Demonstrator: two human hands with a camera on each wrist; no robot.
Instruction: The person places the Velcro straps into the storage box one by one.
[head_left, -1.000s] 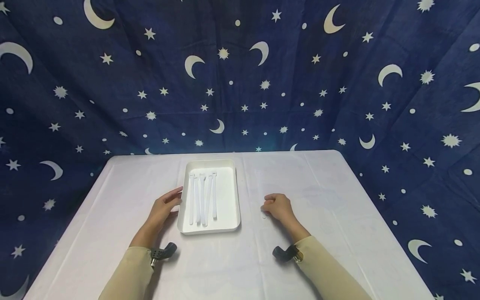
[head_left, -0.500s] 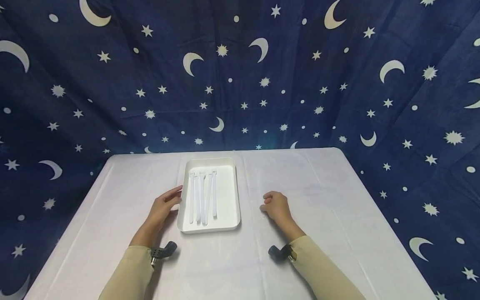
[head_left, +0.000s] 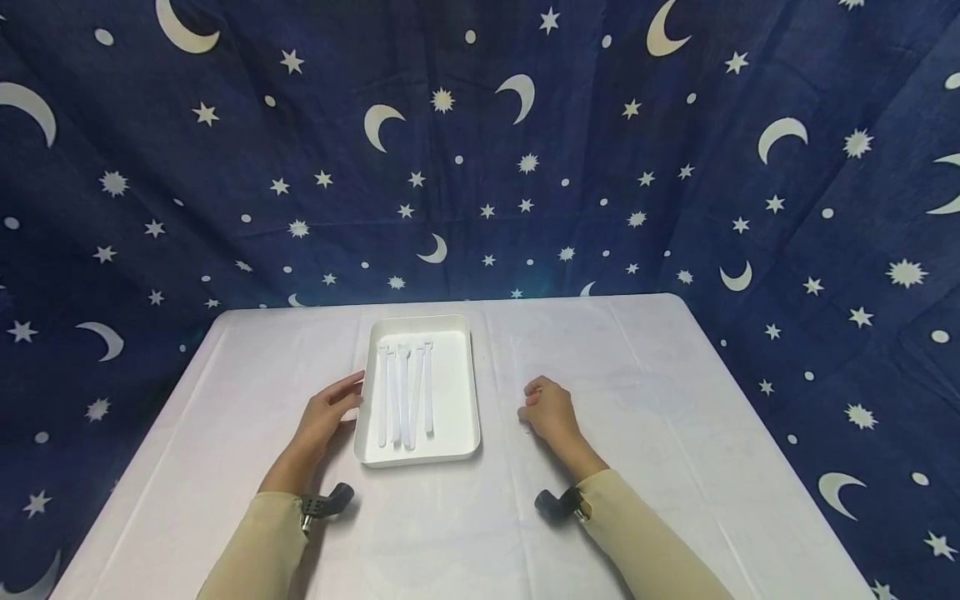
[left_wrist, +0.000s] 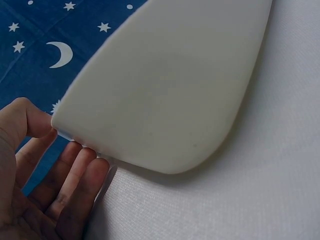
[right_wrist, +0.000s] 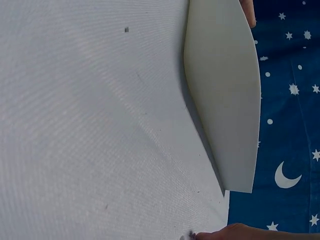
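A shallow white tray (head_left: 453, 392) stands left of centre on the table. In it lie several slim white strips (head_left: 406, 392), side by side, each with a wider end at the far side. My left hand (head_left: 321, 419) touches the tray's left side; in the left wrist view its thumb is at the rim and its fingertips rest against the outer wall. To the right of the tray, my right hand (head_left: 551, 412) is low over the cloth with curled fingers. It seems to pinch a pale strip, barely visible against the cloth; a small light bit shows at its fingertips (right_wrist: 200, 236).
A white cloth (head_left: 630, 400) covers the table, with fold lines across it. Behind and beside it hangs a dark blue curtain (head_left: 480, 192) with moons and stars. Black camera mounts (head_left: 330, 502) sit at both wrists, below beige sleeves.
My right hand has shifted slightly left and away from me over the cloth. My left hand stays at the tray's side, and the tray and strips keep their places.
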